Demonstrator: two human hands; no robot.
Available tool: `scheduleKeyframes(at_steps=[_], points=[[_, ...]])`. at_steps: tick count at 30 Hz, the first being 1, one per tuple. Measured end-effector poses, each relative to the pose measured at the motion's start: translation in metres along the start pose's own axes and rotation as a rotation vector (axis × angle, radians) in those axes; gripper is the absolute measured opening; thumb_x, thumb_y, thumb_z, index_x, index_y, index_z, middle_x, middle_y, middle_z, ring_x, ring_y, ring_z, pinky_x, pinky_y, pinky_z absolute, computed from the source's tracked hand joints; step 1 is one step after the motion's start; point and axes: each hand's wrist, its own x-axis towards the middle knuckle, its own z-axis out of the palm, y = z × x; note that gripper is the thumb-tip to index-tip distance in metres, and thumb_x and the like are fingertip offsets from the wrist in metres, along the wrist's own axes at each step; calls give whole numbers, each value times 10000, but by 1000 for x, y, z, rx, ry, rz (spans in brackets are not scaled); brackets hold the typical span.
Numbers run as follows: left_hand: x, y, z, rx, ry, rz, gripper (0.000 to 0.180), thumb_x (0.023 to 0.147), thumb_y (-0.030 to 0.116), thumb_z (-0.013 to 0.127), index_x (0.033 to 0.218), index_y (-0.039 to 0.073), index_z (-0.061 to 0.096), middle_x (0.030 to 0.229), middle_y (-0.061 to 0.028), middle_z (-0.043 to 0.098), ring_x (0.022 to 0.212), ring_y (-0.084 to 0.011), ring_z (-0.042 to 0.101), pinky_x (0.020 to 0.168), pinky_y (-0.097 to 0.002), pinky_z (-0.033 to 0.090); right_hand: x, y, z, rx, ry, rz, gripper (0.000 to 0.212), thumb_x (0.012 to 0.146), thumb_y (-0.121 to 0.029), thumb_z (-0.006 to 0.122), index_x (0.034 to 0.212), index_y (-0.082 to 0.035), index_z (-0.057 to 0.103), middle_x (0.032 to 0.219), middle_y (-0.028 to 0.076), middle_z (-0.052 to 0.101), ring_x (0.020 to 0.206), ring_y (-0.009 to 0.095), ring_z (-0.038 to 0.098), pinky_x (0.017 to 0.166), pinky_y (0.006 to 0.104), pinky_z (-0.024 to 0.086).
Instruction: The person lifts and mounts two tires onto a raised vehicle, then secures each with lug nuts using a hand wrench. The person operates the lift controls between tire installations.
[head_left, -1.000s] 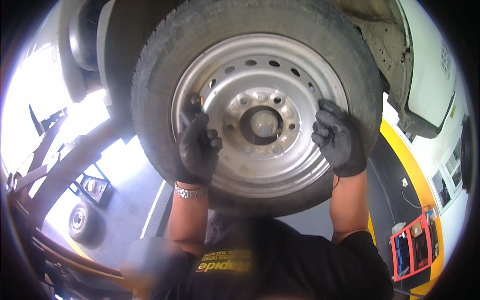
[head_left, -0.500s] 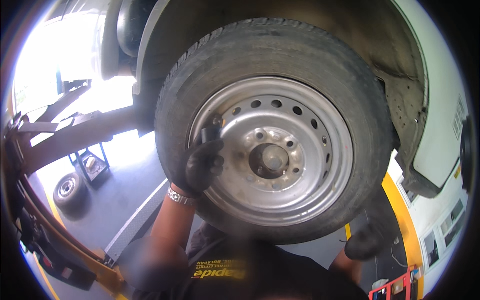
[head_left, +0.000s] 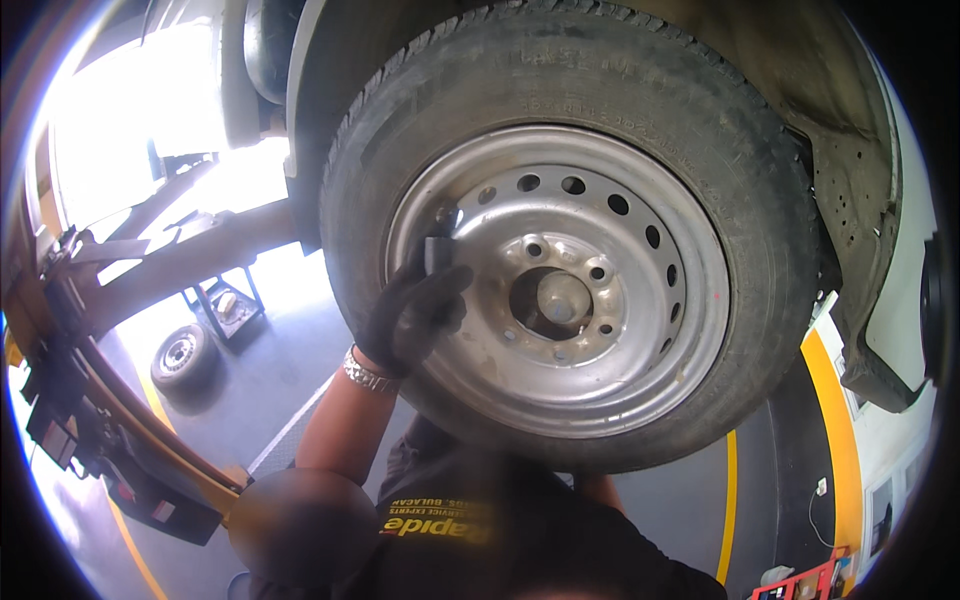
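Note:
A wheel with a worn black tyre (head_left: pixel 770 250) and a silver steel rim (head_left: pixel 520 380) fills the middle of the view, below the wheel arch. The hub (head_left: pixel 562 300) shows through its centre opening, ringed by several bolt holes. My left hand (head_left: pixel 415 320), in a black glove, is closed around a short dark cylinder (head_left: pixel 437 256) that looks like a socket, in front of the rim's left side. A small dark piece above the cylinder is too unclear to name. Of my right arm (head_left: pixel 600 490) only a little shows below the tyre; its hand is hidden.
A yellow-brown lift arm (head_left: pixel 190 265) reaches in from the left. Another wheel (head_left: pixel 184 355) lies on the grey floor beside a small dark stand (head_left: pixel 225 305). A red rack (head_left: pixel 805 580) stands at the lower right. The vehicle's body panel (head_left: pixel 880 330) borders the right.
My right hand has left the lower right, and its arm is now under the tyre. My left hand still holds the cylinder near the rim. The view has shifted slightly.

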Motion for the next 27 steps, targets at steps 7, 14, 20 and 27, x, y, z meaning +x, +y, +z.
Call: scheduleKeyframes(at_steps=[7, 14, 20, 27], points=[[6, 10, -7, 301, -74, 190, 623, 915, 35, 558, 1496, 58, 335, 844, -34, 525, 583, -95, 481, 504, -231, 390, -4, 0, -18, 71, 100, -30, 529, 988, -274, 487, 1440, -6, 426, 1302, 160, 590, 1175, 276, 583, 953, 383, 486], [10, 15, -9, 408, -89, 198, 421, 890, 14, 591, 1296, 13, 480, 1106, -140, 492, 754, -161, 550, 608, -267, 462, -22, 8, -42, 118, 226, -52, 537, 993, -308, 472, 1447, -25, 424, 1328, 148, 577, 1206, 277, 560, 980, 397, 469], [12, 13, -11, 471, -96, 195, 257, 869, -5, 620, 1124, -26, 605, 1331, -231, 463, 901, -218, 608, 698, -298, 524, -31, -1, -58, 144, 343, -89, 545, 997, -337, 460, 1453, -41, 423, 1350, 138, 566, 1233, 278, 541, 1003, 409, 455], [5, 7, -10, 132, -25, -103, 239, 900, 25, 601, 1114, -77, 632, 1422, -243, 471, 881, -184, 633, 659, -258, 539, 1, -17, -69, 213, 342, -134, 555, 1002, -372, 444, 1460, -60, 421, 1376, 126, 554, 1264, 279, 519, 1030, 423, 438]])
